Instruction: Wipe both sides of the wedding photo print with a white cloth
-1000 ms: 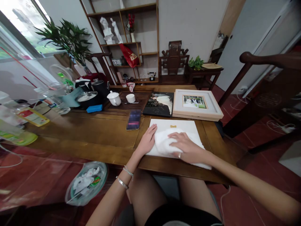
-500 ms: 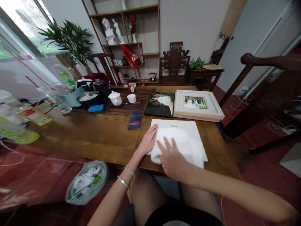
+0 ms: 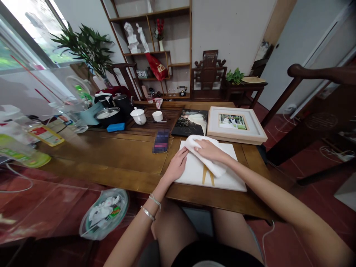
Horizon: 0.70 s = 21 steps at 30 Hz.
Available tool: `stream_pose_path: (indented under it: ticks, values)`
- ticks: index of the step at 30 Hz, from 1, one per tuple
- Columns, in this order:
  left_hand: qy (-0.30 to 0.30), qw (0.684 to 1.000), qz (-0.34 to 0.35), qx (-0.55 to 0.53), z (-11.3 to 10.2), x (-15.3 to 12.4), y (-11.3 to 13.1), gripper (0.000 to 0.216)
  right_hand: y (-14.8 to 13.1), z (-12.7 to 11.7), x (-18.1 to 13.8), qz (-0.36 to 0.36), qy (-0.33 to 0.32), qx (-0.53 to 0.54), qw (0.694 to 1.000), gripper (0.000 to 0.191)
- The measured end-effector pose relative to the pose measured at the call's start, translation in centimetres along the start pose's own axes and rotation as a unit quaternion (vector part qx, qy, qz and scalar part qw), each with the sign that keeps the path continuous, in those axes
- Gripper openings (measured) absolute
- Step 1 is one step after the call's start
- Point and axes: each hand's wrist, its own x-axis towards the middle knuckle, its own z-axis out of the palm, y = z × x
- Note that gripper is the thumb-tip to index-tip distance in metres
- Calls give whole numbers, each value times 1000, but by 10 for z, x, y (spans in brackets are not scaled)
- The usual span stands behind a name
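Note:
A flat white board or album cover (image 3: pixel 228 177) with gold ribbon strips lies on the wooden table (image 3: pixel 111 155) in front of me. My right hand (image 3: pixel 208 150) presses a white cloth (image 3: pixel 207 157) against the board's far part, fingers curled over the cloth. My left hand (image 3: pixel 176 167) rests flat on the board's left edge, fingers stretched out, holding nothing.
A phone (image 3: pixel 160 141) lies left of the board. Beyond it are a dark photo print (image 3: pixel 191 122) and a framed photo (image 3: pixel 235 124). A tea tray with white cups (image 3: pixel 139 115), pots and bottles stand at the left. A bin (image 3: pixel 104 213) sits on the floor.
My right hand has moved the cloth from the board's near edge to its far part, uncovering the gold ribbon strips. The left hand stays on the left edge.

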Motion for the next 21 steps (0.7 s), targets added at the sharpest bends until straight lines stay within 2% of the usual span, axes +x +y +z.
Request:
stream_pose_path:
  ticks: [4, 8, 11, 16, 21]
  values:
    - [4, 1000, 6, 11, -2, 0, 3, 40, -9, -4, 40, -27, -24, 27, 999, 27]
    - [-1, 1000, 6, 20, -3, 0, 3, 40, -5, -4, 47, -28, -32, 21, 999, 25]
    - [-8, 1000, -1, 18, -1, -1, 0, 42, 18, -6, 27, -4, -26, 6, 1000, 30]
    - [-10, 1000, -2, 14, 1, -1, -3, 43, 64, -14, -34, 76, -8, -19, 997, 44]
    - [-16, 1000, -3, 19, 2, -1, -3, 44, 76, -16, -78, 128, 9, -42, 991, 46]
